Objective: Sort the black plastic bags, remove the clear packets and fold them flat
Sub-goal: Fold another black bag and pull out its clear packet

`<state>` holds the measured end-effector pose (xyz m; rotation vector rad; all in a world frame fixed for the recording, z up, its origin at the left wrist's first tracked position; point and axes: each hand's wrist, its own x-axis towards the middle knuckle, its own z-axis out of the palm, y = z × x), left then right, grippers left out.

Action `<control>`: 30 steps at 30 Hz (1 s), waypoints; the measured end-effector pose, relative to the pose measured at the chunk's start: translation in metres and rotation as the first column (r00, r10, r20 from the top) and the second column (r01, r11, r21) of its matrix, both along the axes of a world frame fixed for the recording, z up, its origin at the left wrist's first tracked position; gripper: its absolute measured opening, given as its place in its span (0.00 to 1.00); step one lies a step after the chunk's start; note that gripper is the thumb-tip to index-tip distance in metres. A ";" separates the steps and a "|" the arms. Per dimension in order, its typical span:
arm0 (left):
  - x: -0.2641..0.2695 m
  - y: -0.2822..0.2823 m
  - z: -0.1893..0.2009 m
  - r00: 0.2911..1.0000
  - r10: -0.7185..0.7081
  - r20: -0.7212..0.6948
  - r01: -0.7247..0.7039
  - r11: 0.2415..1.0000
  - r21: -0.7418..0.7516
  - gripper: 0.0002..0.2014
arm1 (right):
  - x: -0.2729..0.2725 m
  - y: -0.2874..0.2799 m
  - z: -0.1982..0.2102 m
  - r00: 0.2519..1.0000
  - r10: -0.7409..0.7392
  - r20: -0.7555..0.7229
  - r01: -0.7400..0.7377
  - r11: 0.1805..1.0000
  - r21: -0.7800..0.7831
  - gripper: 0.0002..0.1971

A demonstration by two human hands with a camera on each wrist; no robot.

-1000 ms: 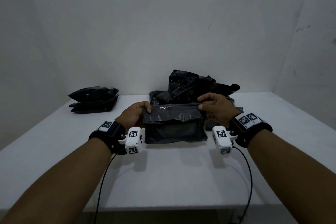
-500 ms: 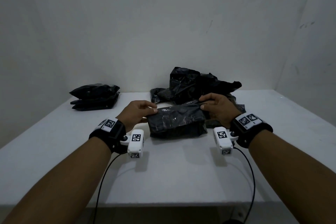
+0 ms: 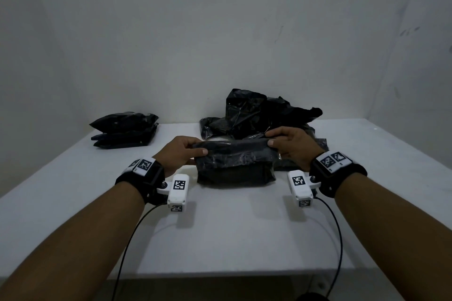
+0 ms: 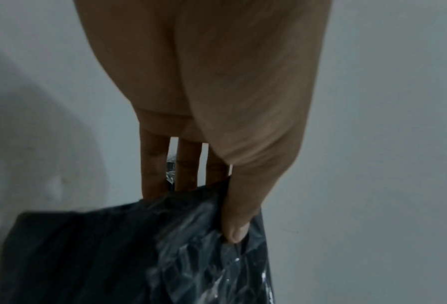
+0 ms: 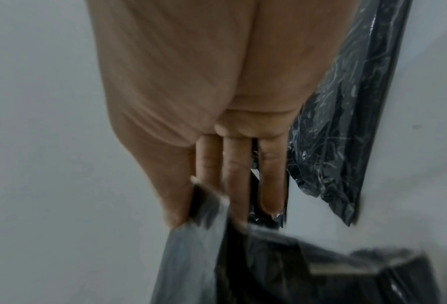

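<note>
since half a second ago the black plastic bag (image 3: 234,164) has been lifted at its top edge and drawn a little toward the person, so its front face now hangs upright with the lower edge on the white table (image 3: 232,234). it sits at the table's middle, between the two hands. left hand (image 3: 182,154) pinches the bag's upper corner at 9 o'clock, thumb (image 4: 236,222) on the near face, fingers behind. right hand (image 3: 292,145) pinches the corner at 3 o'clock in the same way, though the right wrist view is blurred. just behind, at 12 o'clock, lies a crumpled heap of black bags (image 3: 259,112). well apart at 10 o'clock rests a stack of folded black bags (image 3: 124,129).
</note>
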<state>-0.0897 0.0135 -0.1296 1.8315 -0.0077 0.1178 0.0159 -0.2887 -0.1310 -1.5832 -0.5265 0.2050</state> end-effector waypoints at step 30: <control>-0.010 -0.046 0.068 0.898 -0.430 -0.093 0.374 0.636 0.675 0.37 | 0.006 0.037 0.048 0.895 0.120 0.430 0.033 0.943 -0.332 0.12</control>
